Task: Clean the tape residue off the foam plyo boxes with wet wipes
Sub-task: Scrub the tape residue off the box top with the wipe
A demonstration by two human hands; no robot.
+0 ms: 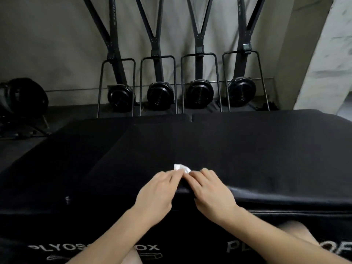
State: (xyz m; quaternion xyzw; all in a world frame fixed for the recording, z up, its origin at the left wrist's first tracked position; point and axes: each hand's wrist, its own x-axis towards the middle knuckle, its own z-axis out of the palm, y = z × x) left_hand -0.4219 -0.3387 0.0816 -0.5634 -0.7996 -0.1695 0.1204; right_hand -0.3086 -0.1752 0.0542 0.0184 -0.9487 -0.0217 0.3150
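Basically, both hands met at the near top edge of the black foam plyo box [247,145]. The left hand [158,193] and right hand [211,191] each pinched the white wet wipe [182,167], fingertips nearly touching, probably bunching it for firmer scrubbing. No tape residue was discernible on the dark surface. Ski ergs [160,96] stood behind.

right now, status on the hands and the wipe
Left hand and right hand both pinching white wet wipe. Wipe down on black plyo box top, near front edge. Nothing in the way.
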